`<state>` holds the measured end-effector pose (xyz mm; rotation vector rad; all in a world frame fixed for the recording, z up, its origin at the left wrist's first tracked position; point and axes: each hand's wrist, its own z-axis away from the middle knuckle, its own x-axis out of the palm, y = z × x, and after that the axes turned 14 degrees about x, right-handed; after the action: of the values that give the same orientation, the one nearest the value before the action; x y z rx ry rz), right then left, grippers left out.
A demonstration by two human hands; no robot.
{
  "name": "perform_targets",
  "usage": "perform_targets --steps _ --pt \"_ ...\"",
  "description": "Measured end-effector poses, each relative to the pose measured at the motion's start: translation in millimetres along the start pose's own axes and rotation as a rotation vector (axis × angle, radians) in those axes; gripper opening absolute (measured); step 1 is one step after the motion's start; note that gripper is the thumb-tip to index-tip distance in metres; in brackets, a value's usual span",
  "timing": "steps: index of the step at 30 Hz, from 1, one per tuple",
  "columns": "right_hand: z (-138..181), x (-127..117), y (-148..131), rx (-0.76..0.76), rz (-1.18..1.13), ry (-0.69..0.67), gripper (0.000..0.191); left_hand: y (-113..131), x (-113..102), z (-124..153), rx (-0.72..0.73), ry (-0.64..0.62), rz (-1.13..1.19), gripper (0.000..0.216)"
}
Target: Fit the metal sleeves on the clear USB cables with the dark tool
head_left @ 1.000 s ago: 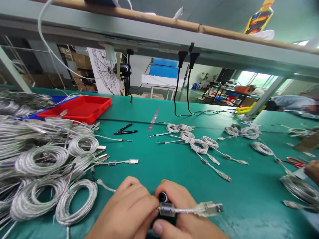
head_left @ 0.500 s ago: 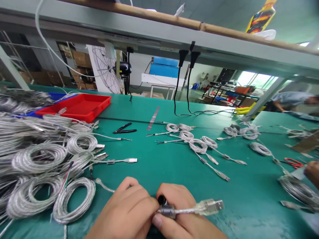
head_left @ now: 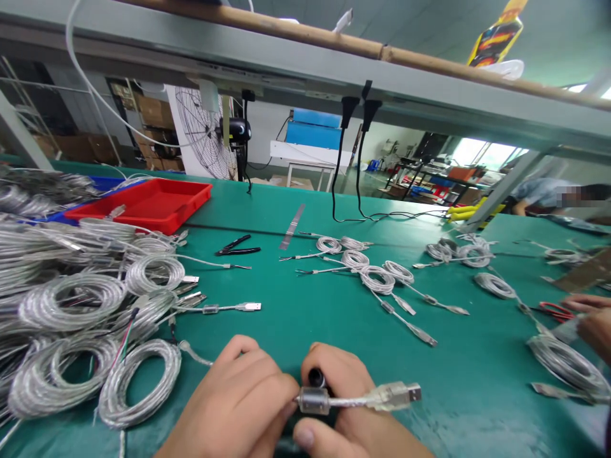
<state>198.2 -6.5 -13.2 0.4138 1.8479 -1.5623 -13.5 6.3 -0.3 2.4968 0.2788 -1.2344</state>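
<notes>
Close in front of me, a clear-jacketed USB cable runs rightward from my left hand, whose fingers are closed on it beside the ferrite bead. Its USB plug points right, above my right wrist. My right hand curls its fingers round a black round-ended thing, mostly hidden in the grip, so its kind cannot be made out. The right thumb lies below the bead, apart from it. Left of my hands, coiled USB cables lie in a large pile.
Beyond my hands lie black-handled cutters, a steel ruler and several small cable coils. A red tray stands at the back left. At the right edge, another person's hand is near red-handled scissors. A shelf beam spans above.
My right thumb has moved down, away from the bead, which now shows more fully. The cable and plug have shifted slightly left. The other person's hand at right reaches further into view.
</notes>
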Motion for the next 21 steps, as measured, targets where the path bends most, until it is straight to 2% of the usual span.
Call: perform_targets --steps 4,9,15,18,21 --pt "-0.7 -2.1 -2.4 -0.026 0.048 0.028 0.047 -1.2 0.8 1.3 0.011 0.015 -0.012 0.029" --pt "1.3 -1.2 -2.4 -0.024 0.068 0.032 0.044 -0.4 2.4 3.0 0.006 -0.026 0.011 0.030" --pt "5.7 5.4 2.5 0.034 0.019 0.013 0.033 0.7 0.8 3.5 0.011 -0.036 0.004 0.032" --pt "3.7 5.3 1.1 0.002 0.010 0.023 0.042 1.7 -1.7 1.7 0.002 -0.012 -0.002 0.030" --pt "1.2 1.7 -0.5 -0.049 0.008 0.023 0.056 4.4 -5.0 -1.8 0.014 0.079 0.008 0.029"
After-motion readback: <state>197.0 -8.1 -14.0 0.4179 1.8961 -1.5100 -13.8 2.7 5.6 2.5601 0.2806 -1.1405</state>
